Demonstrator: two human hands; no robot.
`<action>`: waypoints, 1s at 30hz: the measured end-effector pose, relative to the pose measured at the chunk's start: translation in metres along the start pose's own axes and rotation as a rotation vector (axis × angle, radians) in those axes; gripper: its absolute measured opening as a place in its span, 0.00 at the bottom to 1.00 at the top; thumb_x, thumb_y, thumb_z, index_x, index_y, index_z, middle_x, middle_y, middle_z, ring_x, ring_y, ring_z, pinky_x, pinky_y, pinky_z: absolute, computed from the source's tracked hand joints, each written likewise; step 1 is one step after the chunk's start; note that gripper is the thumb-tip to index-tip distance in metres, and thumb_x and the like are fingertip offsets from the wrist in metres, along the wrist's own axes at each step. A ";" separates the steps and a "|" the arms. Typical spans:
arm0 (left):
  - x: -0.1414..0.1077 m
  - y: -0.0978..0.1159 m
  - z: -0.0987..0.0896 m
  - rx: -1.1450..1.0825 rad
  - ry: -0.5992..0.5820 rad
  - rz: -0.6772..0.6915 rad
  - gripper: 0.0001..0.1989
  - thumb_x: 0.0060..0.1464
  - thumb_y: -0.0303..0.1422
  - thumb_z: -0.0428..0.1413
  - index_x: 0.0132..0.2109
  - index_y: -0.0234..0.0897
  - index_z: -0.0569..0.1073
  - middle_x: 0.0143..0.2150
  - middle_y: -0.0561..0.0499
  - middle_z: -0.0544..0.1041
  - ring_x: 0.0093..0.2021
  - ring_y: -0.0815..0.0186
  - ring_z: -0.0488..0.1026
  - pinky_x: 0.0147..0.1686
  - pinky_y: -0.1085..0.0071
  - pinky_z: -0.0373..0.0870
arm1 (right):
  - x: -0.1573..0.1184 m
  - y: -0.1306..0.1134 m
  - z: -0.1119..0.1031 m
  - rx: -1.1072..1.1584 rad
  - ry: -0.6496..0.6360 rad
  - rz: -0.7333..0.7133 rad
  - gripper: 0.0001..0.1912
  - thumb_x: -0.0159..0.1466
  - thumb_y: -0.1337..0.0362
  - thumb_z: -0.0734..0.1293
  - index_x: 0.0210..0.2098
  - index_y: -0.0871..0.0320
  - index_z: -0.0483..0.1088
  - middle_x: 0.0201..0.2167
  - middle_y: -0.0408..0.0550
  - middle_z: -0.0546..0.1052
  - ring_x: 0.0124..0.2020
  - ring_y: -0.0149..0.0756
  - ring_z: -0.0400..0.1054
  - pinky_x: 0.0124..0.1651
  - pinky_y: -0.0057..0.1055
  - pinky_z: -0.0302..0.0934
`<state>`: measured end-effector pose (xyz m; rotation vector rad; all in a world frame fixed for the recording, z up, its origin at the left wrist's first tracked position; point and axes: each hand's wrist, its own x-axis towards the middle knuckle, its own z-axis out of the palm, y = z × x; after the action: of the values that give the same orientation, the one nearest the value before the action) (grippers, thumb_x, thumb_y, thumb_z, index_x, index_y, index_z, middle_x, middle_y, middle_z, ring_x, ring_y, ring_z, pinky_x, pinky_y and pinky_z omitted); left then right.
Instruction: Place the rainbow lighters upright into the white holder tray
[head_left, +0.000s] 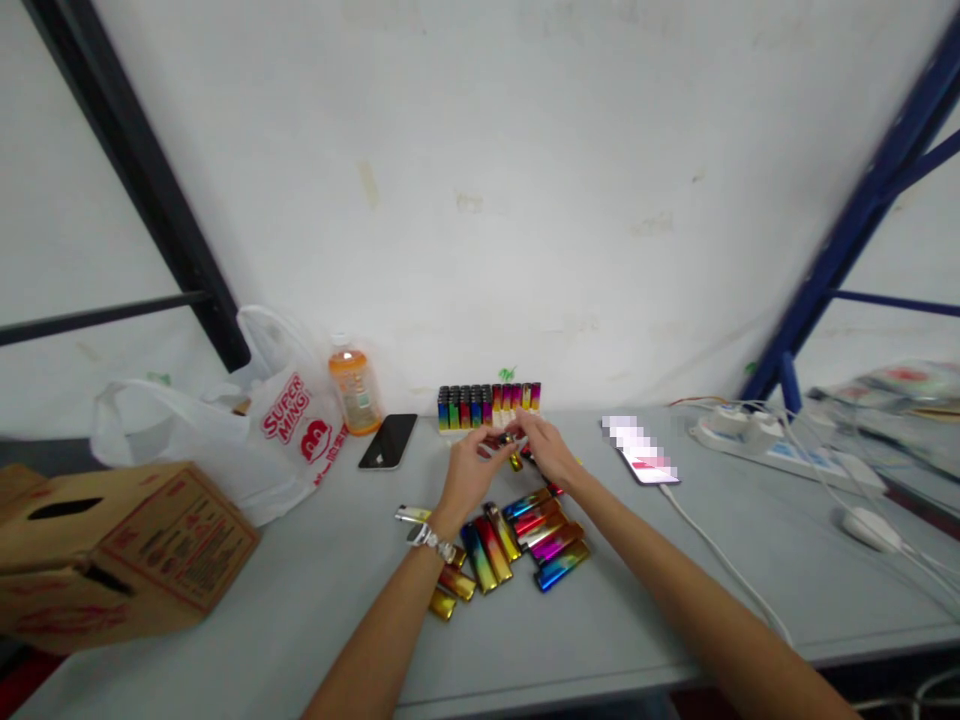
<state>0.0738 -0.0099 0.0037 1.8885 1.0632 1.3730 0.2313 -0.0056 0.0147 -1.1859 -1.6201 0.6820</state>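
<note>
My left hand (pixel 474 468), with a metal watch on the wrist, pinches a small lighter (pixel 506 440), mostly hidden by the fingers. Close beside it, my right hand (pixel 546 452) has its fingers bent together at the same lighter. Both hands are just in front of a tray of upright lighters (pixel 465 408), dark-topped on the left and purple to gold on the right. Under my wrists lie loose shiny lighters in rainbow colours, among them a blue one (pixel 562 566) and a red-gold one (pixel 493 550). A few more are partly covered by my left wrist and right hand.
On the left stand a cardboard box (pixel 150 550), a white plastic bag (pixel 262 450) and an orange bottle (pixel 355 388). A dark phone (pixel 388 441) lies beside them. To the right are a lit phone (pixel 641 452) on a cable and a white power strip (pixel 787 455).
</note>
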 end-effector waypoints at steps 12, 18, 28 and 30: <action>-0.007 0.019 -0.006 0.143 -0.015 0.178 0.12 0.49 0.27 0.61 0.43 0.38 0.76 0.43 0.49 0.73 0.42 0.65 0.70 0.35 0.72 0.66 | -0.034 -0.002 0.028 0.248 0.073 0.082 0.26 0.63 0.42 0.59 0.20 0.55 0.58 0.15 0.37 0.54 0.18 0.28 0.48 0.23 0.27 0.45; -0.008 0.007 -0.016 0.238 -0.146 0.165 0.07 0.55 0.33 0.56 0.41 0.37 0.76 0.40 0.48 0.75 0.40 0.65 0.71 0.35 0.70 0.66 | -0.032 0.006 0.021 0.016 0.312 0.079 0.22 0.61 0.50 0.60 0.17 0.55 0.54 0.15 0.38 0.54 0.21 0.29 0.50 0.25 0.29 0.44; -0.016 0.003 -0.007 0.356 -0.427 0.084 0.08 0.49 0.37 0.62 0.34 0.37 0.78 0.36 0.47 0.76 0.38 0.61 0.72 0.39 0.67 0.69 | -0.039 0.003 0.016 0.091 0.192 0.056 0.27 0.62 0.43 0.60 0.18 0.56 0.57 0.16 0.38 0.57 0.21 0.30 0.53 0.26 0.28 0.47; -0.017 0.005 -0.007 0.352 -0.458 0.073 0.11 0.47 0.40 0.64 0.33 0.37 0.79 0.36 0.47 0.76 0.39 0.60 0.72 0.40 0.66 0.69 | -0.039 0.002 0.016 0.072 0.204 0.060 0.27 0.62 0.43 0.60 0.18 0.56 0.56 0.16 0.38 0.56 0.21 0.29 0.52 0.26 0.29 0.46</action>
<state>0.0658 -0.0269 0.0012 2.3652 1.0512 0.7561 0.2195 -0.0396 -0.0075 -1.2148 -1.3849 0.6304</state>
